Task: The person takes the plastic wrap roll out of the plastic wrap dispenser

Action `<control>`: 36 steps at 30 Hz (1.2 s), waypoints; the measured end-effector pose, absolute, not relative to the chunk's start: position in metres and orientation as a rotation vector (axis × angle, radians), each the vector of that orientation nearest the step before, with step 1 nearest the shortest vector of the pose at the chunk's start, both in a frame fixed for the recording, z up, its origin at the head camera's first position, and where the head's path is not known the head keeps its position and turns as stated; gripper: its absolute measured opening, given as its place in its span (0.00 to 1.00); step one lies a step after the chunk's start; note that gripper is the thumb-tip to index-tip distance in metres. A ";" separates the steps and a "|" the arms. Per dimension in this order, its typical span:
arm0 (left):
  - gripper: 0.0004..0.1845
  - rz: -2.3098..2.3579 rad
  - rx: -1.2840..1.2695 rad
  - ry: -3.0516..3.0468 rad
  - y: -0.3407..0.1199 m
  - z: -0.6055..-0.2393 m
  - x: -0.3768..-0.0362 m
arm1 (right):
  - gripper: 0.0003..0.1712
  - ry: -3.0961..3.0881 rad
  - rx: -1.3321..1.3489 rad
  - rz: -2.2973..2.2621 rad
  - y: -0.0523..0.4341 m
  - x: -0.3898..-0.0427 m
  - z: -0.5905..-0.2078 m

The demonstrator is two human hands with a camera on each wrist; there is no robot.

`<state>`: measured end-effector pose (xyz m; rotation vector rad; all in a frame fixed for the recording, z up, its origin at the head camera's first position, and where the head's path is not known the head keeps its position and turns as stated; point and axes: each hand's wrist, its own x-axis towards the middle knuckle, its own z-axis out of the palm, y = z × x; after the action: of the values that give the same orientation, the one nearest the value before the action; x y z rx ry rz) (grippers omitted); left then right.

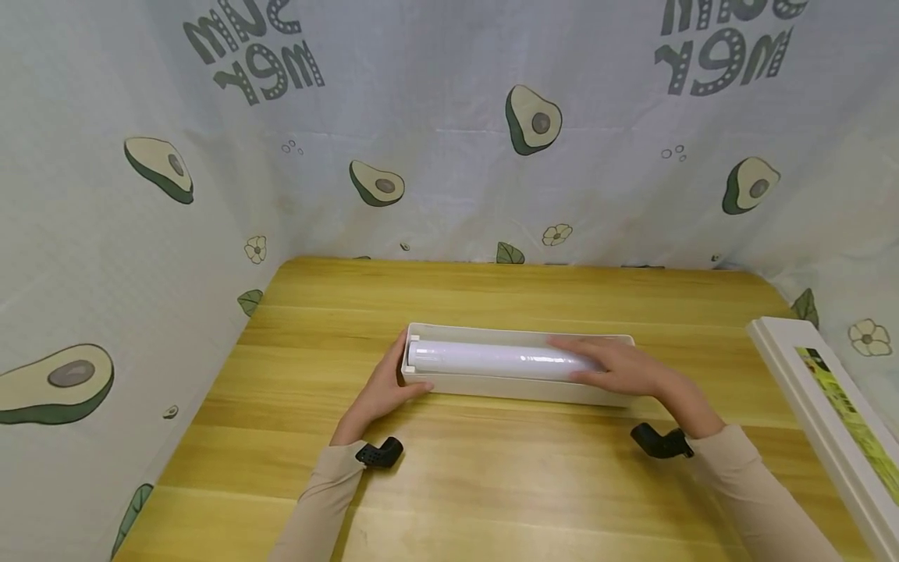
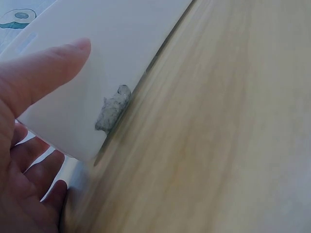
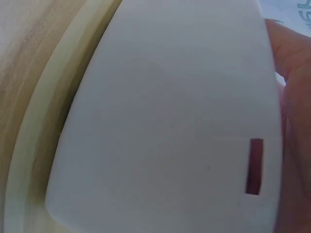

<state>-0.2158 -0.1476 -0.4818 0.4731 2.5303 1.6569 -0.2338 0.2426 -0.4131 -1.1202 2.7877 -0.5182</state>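
Note:
In the head view a long white box [image 1: 520, 388] lies open on the table, and inside it is a roll of cling film [image 1: 485, 359]. My left hand [image 1: 385, 384] grips the box's left end, thumb on the front wall and fingers round the end. The left wrist view shows that thumb [image 2: 53, 68] flat against the wall, above a rough grey patch [image 2: 112, 110] at the lower edge. Over the right end, my right hand [image 1: 621, 365] reaches into the box and holds the roll between fingers and thumb. The box wall [image 3: 165, 116] mostly hides this hand in the right wrist view.
A long white lid-like piece [image 1: 808, 406] with a yellow-green label lies along the table's right side. Behind the wooden table [image 1: 506, 484] hangs an avocado-print curtain [image 1: 449, 94], which also runs down the left side.

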 end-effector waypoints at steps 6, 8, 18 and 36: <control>0.54 1.670 0.447 2.509 -0.144 -0.468 -0.209 | 0.33 2.833 -1.135 -0.442 0.241 -0.240 -0.415; 0.54 1.669 0.450 2.505 -0.143 -0.463 -0.208 | 0.33 2.827 -1.110 -0.448 0.240 -0.241 -0.414; 0.55 1.662 0.452 2.547 -0.149 -0.484 -0.216 | 0.31 2.837 -1.073 -0.498 0.239 -0.241 -0.417; 0.55 1.638 0.461 2.556 -0.148 -0.483 -0.217 | 0.32 3.106 -1.306 -0.473 0.238 -0.231 -0.425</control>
<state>-0.2165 -0.1480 -0.4832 0.4613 2.5560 1.6379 -0.2314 0.2376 -0.4249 -1.3060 3.1065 -0.4734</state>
